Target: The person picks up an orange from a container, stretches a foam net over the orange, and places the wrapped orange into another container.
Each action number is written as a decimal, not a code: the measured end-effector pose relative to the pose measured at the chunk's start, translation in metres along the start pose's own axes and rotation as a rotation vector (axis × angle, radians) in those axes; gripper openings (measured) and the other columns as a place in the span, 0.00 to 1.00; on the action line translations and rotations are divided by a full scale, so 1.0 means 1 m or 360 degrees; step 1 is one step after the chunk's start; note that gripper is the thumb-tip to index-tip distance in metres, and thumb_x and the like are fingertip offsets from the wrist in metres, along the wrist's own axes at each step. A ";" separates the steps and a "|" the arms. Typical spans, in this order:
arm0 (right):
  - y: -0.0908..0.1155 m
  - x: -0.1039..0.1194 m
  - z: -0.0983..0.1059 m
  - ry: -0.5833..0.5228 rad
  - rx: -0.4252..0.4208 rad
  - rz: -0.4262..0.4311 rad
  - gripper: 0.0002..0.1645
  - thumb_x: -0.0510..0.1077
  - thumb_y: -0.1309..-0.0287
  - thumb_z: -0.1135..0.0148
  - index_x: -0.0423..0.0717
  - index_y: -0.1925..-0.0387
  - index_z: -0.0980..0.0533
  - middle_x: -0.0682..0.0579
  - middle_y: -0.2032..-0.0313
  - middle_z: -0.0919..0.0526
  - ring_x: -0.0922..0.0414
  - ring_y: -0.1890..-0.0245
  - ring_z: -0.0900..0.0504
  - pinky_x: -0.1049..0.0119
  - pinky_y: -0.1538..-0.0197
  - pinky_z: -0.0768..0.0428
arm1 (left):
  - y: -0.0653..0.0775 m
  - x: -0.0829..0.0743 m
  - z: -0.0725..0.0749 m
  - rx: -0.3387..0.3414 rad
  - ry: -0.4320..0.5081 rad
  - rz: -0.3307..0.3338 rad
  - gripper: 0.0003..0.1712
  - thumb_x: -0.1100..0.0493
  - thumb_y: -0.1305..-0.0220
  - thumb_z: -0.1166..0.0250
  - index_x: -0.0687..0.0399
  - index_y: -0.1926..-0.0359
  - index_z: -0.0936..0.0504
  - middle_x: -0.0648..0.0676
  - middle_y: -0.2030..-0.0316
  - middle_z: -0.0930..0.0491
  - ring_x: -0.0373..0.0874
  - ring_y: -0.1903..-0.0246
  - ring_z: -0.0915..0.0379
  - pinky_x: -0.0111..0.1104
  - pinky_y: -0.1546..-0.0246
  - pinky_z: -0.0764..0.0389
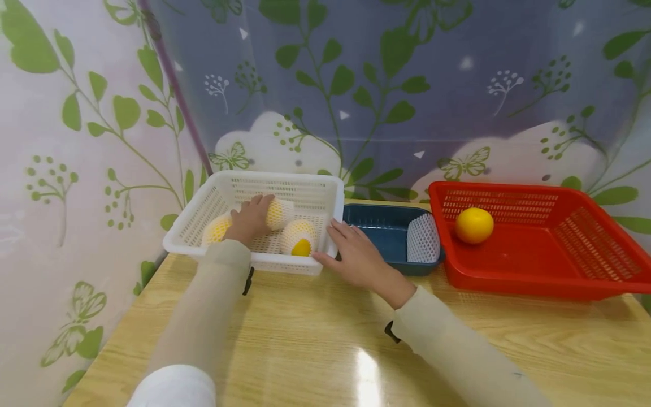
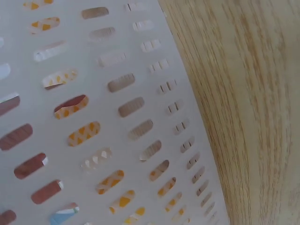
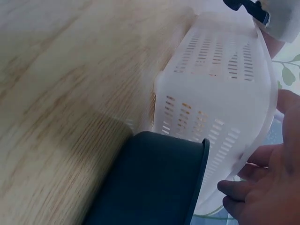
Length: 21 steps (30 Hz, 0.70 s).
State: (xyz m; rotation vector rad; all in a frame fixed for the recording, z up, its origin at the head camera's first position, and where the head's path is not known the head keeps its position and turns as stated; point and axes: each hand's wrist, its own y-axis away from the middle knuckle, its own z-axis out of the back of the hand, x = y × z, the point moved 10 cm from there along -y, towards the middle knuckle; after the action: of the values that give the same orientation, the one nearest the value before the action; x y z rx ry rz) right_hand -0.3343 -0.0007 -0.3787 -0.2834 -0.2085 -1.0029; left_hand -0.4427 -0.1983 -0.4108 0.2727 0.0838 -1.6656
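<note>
Inside the white basket (image 1: 287, 265) are three round yellow-orange fruits in white foam nets. My left hand (image 1: 249, 219) reaches in and grips the netted fruit (image 1: 281, 213) at the back, its thumb hidden from the head view. A second netted fruit (image 1: 217, 229) lies left of that hand; a third netted fruit (image 1: 299, 237), its skin partly bare, sits near the front right corner. My right hand (image 1: 358, 254) rests on the basket's right rim, fingers fairly straight and thumb at the front corner. The left wrist view shows the perforated basket wall (image 2: 101, 112) close up.
A dark blue basket (image 1: 368, 212) with an empty foam net (image 1: 423, 238) in it stands right of the white one. Further right, a red basket (image 1: 529, 284) holds a bare yellow-orange fruit (image 1: 474, 225). A patterned curtain (image 1: 376, 85) hangs behind the wooden table (image 1: 305, 339).
</note>
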 end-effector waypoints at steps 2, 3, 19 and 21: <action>0.000 -0.003 0.000 -0.0027 0.0007 0.0010 0.49 0.73 0.44 0.59 0.43 0.33 0.45 0.49 0.32 0.49 0.54 0.32 0.49 0.53 0.32 0.53 | 0.000 -0.001 -0.001 -0.0008 0.0003 -0.0002 0.47 0.47 0.45 0.36 0.48 0.31 0.53 0.61 0.33 0.51 0.65 0.38 0.54 0.65 0.46 0.51; 0.000 -0.005 0.000 -0.0040 0.0008 0.0017 0.49 0.73 0.44 0.59 0.43 0.33 0.45 0.49 0.32 0.49 0.54 0.32 0.49 0.53 0.32 0.53 | 0.000 -0.002 -0.002 -0.0011 0.0001 -0.0001 0.48 0.48 0.45 0.35 0.48 0.31 0.53 0.61 0.34 0.51 0.65 0.38 0.54 0.65 0.46 0.50; -0.003 -0.005 0.002 -0.0095 0.0031 0.0057 0.45 0.70 0.42 0.58 0.45 0.33 0.45 0.49 0.32 0.48 0.53 0.33 0.48 0.48 0.34 0.50 | 0.007 -0.006 0.001 0.0058 -0.0039 -0.0006 0.50 0.48 0.47 0.34 0.45 0.30 0.54 0.64 0.33 0.55 0.66 0.37 0.57 0.67 0.48 0.50; -0.003 -0.006 0.004 -0.0117 0.0030 0.0067 0.43 0.68 0.40 0.59 0.46 0.33 0.46 0.49 0.32 0.48 0.52 0.33 0.48 0.46 0.35 0.49 | 0.008 -0.007 0.003 0.0079 -0.0056 -0.0020 0.51 0.48 0.48 0.33 0.45 0.30 0.55 0.64 0.33 0.57 0.67 0.36 0.59 0.67 0.48 0.51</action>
State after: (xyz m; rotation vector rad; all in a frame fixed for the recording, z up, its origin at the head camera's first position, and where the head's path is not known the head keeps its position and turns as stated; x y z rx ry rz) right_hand -0.3396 0.0038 -0.3761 -0.3065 -0.2776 -0.9491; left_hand -0.4349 -0.1929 -0.4057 0.2804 0.0180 -1.6862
